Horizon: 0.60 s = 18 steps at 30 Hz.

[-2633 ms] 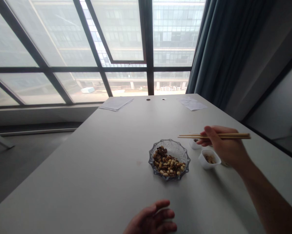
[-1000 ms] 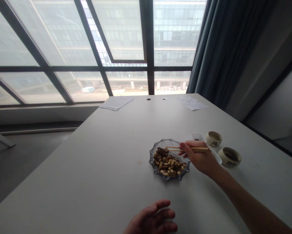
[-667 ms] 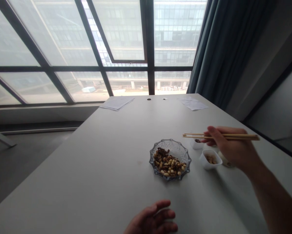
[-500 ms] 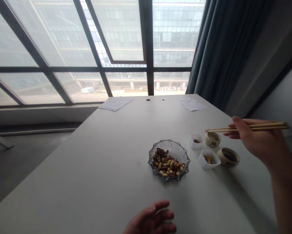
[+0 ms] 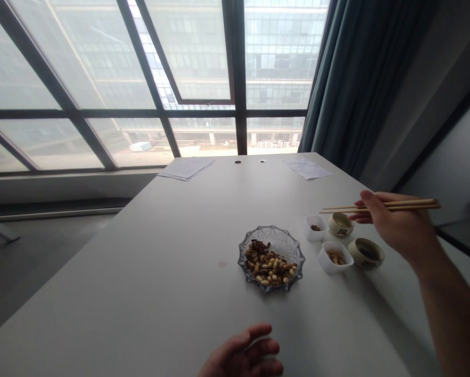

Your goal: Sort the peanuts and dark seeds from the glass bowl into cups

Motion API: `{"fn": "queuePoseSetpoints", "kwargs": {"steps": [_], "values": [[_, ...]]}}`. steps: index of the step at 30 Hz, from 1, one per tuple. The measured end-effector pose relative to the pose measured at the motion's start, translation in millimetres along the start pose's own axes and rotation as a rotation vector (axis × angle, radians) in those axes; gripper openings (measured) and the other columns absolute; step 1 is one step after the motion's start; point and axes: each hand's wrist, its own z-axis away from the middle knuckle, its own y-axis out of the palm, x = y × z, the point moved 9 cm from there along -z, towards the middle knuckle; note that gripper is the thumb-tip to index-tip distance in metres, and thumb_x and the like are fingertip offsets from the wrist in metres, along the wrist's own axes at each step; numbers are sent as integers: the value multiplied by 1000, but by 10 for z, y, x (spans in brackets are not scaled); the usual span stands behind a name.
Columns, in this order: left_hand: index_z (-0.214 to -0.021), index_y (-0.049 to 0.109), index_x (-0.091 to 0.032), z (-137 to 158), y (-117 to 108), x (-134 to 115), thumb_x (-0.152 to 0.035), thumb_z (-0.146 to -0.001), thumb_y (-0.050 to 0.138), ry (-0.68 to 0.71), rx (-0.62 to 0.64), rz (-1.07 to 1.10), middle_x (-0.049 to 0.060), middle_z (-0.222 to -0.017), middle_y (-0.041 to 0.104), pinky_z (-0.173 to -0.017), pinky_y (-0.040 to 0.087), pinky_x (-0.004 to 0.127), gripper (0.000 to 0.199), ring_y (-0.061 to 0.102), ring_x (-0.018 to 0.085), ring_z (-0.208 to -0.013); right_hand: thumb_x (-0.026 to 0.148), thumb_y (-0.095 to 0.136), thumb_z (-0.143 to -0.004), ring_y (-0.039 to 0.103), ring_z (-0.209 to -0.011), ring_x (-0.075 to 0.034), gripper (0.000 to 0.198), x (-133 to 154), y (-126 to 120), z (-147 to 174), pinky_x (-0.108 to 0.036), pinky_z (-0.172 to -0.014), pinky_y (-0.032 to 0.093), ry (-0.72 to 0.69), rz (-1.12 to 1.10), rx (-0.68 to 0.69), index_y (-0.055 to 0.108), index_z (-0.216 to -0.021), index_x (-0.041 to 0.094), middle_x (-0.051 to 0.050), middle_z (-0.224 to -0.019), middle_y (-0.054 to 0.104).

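Note:
A pair of wooden chopsticks [image 5: 400, 205] is gripped in my right hand [image 5: 392, 222], above the cups at the right. Their tips point left, slightly apart, over the far white dish [image 5: 315, 229], with nothing visible between them. That dish holds a few dark bits; the nearer white dish [image 5: 336, 257] holds light brown pieces. Beside them stand a small ceramic cup [image 5: 340, 225] and a larger ceramic cup [image 5: 366, 255]. A scalloped glass bowl [image 5: 293, 246] carries peanuts and dark brown strips. My left hand [image 5: 245, 353] hovers or rests near the front edge of view, fingers apart and holding nothing.
The white table [image 5: 148, 272] reaches to the windows. Stacked papers [image 5: 186, 168] lie at its far left corner, and another sheet [image 5: 309, 168] at the far right. A dark curtain [image 5: 345, 89] hangs behind the right side.
My right hand and the chopsticks have shifted left, bringing the tips from above the small ceramic cup to over the far white dish. My left hand has stayed in place.

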Motion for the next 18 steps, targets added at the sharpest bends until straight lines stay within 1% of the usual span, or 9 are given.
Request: {"fn": "queuePoseSetpoints", "kwargs": {"steps": [1,3,5,8,10,12,14,16,18], "values": [[-116,71,-25,-13,22,-22,-38,-79,68,4,0,-10,6,-111,76,-103,34,39,40,66,26,-108,55,67,-87,75,-59,-25,37,11,87,41,-34,-58,64,19,-67,44,72,-82,18,-9,-69,75],[-126,64,-28,-45,87,-76,-42,-78,68,10,0,-34,8,-116,73,-105,33,43,51,62,30,-117,57,69,-85,76,-61,-25,40,45,315,145,-34,-58,64,50,-157,179,74,-83,17,-9,-72,76],[-132,60,-29,-77,154,-132,-46,-77,68,22,0,-42,9,-120,71,-105,32,45,58,60,31,-120,58,69,-85,76,-64,-25,40,88,566,274,-32,-57,63,61,-152,343,75,-84,18,-9,-73,77],[-135,57,-30,-97,200,-160,-48,-76,67,25,2,-48,10,-122,70,-106,32,45,62,59,32,-121,54,68,-87,75,-66,-23,36,192,894,484,-28,-57,60,-20,-76,567,75,-82,19,-7,-73,77],[-134,58,-30,-85,169,-130,-48,-76,67,18,2,-50,10,-120,71,-105,32,45,61,60,32,-120,51,64,-91,74,-68,-20,35,264,1056,609,-27,-60,58,-105,-54,671,75,-82,19,-6,-74,77],[-130,61,-29,-59,100,-76,-46,-77,68,8,-1,-48,9,-118,72,-105,32,44,57,61,30,-118,49,59,-95,73,-70,-19,37,286,1175,699,-27,-62,57,-152,-50,732,74,-82,19,-5,-75,77],[-123,67,-27,-30,21,-23,-42,-78,68,0,-6,-38,8,-115,74,-104,33,41,47,64,28,-113,48,56,-96,73,-71,-20,38,263,1261,750,-27,-63,56,-161,-49,767,74,-82,18,-5,-76,77],[-114,72,-24,-7,-34,15,-37,-79,68,-1,-7,-11,6,-109,76,-102,34,38,37,67,24,-105,48,56,-96,72,-70,-20,38,230,1314,765,-28,-63,55,-165,-51,783,74,-81,18,-5,-75,76],[-111,74,-22,4,-51,29,-34,-80,68,2,-3,12,4,-107,78,-101,35,36,34,69,22,-101,48,56,-96,72,-69,-20,38,199,1335,758,-29,-62,56,-170,-57,783,74,-81,18,-5,-76,76]]}}
